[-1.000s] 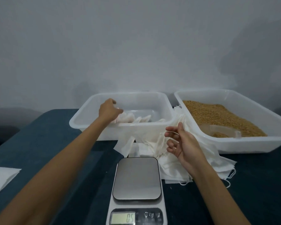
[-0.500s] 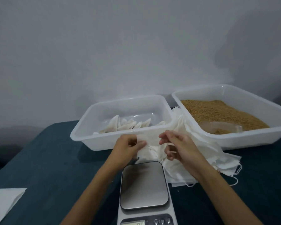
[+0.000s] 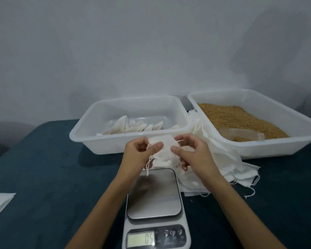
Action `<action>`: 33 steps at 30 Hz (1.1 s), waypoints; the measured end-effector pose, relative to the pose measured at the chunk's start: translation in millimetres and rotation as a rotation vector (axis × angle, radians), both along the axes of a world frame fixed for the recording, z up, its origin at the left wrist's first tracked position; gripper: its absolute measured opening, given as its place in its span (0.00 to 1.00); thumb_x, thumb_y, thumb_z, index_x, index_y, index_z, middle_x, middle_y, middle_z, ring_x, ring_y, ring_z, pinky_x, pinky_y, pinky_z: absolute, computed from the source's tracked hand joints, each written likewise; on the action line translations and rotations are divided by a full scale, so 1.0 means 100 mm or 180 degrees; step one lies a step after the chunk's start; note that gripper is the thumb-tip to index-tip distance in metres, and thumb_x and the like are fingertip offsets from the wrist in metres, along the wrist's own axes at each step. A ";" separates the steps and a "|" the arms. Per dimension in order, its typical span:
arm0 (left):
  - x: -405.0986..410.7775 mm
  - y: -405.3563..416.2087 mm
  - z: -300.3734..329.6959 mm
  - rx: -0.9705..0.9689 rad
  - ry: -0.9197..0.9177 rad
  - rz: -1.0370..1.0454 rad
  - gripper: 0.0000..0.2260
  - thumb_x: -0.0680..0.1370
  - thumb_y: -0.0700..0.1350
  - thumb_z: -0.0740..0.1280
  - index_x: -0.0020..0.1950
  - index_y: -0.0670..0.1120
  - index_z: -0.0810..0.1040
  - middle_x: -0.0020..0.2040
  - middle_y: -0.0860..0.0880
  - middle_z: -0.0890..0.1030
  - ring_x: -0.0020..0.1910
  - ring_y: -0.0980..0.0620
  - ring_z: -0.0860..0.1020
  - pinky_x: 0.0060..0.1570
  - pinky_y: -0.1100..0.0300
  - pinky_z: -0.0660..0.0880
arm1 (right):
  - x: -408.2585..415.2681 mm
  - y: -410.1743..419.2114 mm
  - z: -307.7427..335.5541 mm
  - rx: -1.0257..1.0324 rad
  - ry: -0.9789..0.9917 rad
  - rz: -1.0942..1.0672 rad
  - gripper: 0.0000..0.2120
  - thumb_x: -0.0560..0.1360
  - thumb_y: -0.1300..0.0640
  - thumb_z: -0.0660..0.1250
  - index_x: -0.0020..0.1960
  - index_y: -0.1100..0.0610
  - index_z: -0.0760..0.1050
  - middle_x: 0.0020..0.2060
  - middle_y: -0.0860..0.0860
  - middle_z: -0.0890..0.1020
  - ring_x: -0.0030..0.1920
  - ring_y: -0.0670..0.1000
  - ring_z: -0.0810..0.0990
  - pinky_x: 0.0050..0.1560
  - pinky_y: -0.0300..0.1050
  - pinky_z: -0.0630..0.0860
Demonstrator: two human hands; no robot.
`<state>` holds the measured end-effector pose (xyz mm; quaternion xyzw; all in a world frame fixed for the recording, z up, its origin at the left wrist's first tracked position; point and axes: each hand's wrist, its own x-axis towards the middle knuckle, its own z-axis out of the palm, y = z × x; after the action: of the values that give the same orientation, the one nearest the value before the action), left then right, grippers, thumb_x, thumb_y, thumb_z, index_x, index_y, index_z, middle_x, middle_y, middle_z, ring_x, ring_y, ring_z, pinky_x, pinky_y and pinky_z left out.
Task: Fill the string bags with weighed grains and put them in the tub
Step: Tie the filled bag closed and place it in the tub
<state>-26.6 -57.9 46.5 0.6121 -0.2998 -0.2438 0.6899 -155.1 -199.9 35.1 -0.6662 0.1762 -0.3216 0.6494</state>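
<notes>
Just above the far edge of the scale (image 3: 153,193), the left hand (image 3: 138,155) and right hand (image 3: 192,155) are pinching opposite sides of an empty string bag (image 3: 164,150), probably opening its mouth for grain.

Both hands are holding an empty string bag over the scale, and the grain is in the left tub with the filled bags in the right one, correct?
Not quite: the tubs are swapped. The head view shows the grain in the right tub and the filled bags in the left tub. Both the left hand and the right hand do hold a string bag above the scale.
</notes>
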 end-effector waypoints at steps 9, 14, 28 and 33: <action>-0.15 -0.03 -0.01 -0.0077 -0.0454 0.0107 0.13 0.79 0.44 0.74 0.43 0.36 0.76 0.33 0.40 0.75 0.29 0.47 0.71 0.29 0.57 0.70 | 0.01 0.27 0.05 -0.0473 -0.0515 0.0457 0.10 0.74 0.52 0.76 0.46 0.58 0.79 0.40 0.52 0.82 0.37 0.54 0.82 0.30 0.50 0.79; -0.17 0.01 0.03 -0.0268 -0.0341 -0.0418 0.09 0.79 0.45 0.73 0.56 0.41 0.86 0.49 0.40 0.87 0.48 0.46 0.85 0.49 0.59 0.81 | -0.01 0.21 0.05 -0.0472 -0.0508 0.0279 0.11 0.74 0.50 0.76 0.48 0.55 0.79 0.46 0.54 0.85 0.44 0.57 0.86 0.36 0.52 0.83; -0.18 -0.03 -0.02 -0.0303 -0.0641 0.0010 0.10 0.82 0.41 0.70 0.42 0.39 0.80 0.31 0.46 0.76 0.32 0.53 0.74 0.37 0.65 0.73 | 0.00 0.14 0.02 -0.0267 -0.0537 -0.0153 0.05 0.79 0.63 0.69 0.52 0.57 0.75 0.33 0.56 0.82 0.32 0.52 0.81 0.37 0.50 0.83; -0.21 -0.03 -0.02 -0.0305 -0.0607 -0.0067 0.10 0.83 0.43 0.69 0.44 0.41 0.83 0.33 0.45 0.77 0.35 0.51 0.75 0.42 0.59 0.77 | -0.01 0.28 0.04 -0.1087 -0.0353 -0.0036 0.10 0.82 0.65 0.61 0.49 0.54 0.78 0.41 0.49 0.81 0.38 0.55 0.84 0.38 0.48 0.83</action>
<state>-47.3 -60.5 44.4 0.5957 -0.3818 -0.1770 0.6842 -156.2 -172.0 39.4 -0.7471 0.0866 -0.3866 0.5337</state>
